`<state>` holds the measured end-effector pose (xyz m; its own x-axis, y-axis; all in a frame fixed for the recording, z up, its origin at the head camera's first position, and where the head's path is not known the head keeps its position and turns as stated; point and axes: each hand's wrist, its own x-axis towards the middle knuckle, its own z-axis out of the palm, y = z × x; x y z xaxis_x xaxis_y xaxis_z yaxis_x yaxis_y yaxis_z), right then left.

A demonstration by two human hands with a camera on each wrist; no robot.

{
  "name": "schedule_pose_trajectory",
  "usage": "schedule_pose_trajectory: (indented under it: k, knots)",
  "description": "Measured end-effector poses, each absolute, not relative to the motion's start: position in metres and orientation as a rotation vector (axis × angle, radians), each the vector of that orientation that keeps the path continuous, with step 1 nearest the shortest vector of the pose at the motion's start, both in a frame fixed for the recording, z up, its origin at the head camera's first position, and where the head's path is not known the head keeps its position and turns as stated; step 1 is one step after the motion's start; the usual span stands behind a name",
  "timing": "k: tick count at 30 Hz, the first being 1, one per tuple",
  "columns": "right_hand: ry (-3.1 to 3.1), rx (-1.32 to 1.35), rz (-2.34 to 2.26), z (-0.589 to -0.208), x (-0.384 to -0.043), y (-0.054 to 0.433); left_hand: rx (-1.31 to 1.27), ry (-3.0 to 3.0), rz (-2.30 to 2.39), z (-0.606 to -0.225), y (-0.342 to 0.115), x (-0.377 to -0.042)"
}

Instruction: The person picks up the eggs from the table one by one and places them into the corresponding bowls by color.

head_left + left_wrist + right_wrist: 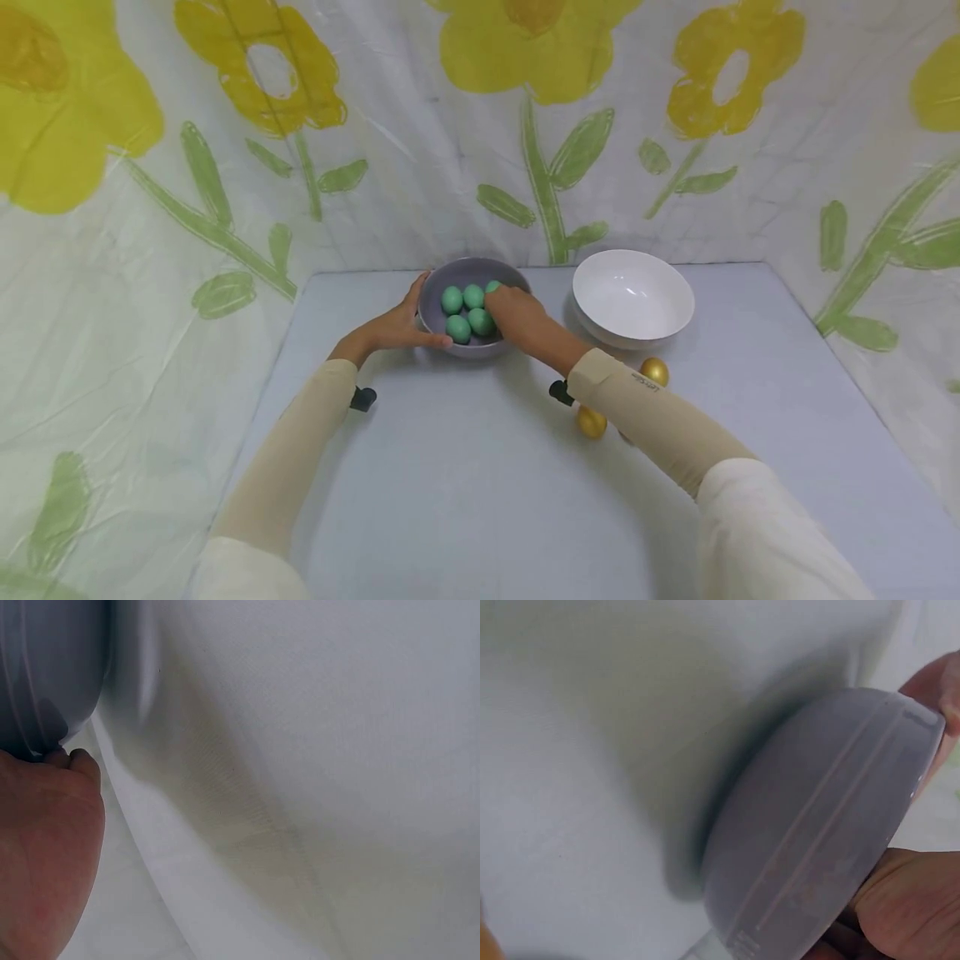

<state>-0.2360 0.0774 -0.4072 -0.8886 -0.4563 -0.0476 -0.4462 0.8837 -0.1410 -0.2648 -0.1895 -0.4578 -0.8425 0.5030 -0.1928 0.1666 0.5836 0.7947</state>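
Observation:
A grey bowl (pixel 471 352) with several green eggs (pixel 458 328) in it stands toward the back of the table. My left hand (pixel 393 325) holds its left side, thumb along the front rim and fingers round the far side; the left wrist view shows part of this hand (pixel 49 847) against the bowl's outside (pixel 52 675). Over the right rim reaches my right hand (pixel 525 323), fingers curled down inside at a partly covered green egg (pixel 492 286). In the right wrist view the bowl wall (pixel 817 825) hides the fingertips of that hand (pixel 911 907).
A white bowl (pixel 633 296) stands right of the grey one. Golden eggs lie on the table (pixel 435 483) near my right forearm, one beyond it (pixel 654 371) and one on its near side (pixel 592 422). Flower-printed sheeting (pixel 405 183) hangs round the table.

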Motion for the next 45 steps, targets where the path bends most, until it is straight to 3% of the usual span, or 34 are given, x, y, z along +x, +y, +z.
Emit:
schedule_pose_trajectory:
  k: [24, 31, 45]
  knots:
    - [2.933, -0.688, -0.415, -0.414, -0.242, 0.094, 0.513, 2.344, 1.139, -0.438, -0.182, -0.262]
    - [2.751, -0.938, -0.698, -0.404, -0.234, 0.139, 0.530, 2.380, 1.155, -0.455, -0.187, -0.270]
    - [2.751, -0.698, -0.854, -0.376, -0.229, 0.273, 0.539, 2.396, 1.156, -0.457, -0.188, -0.267]
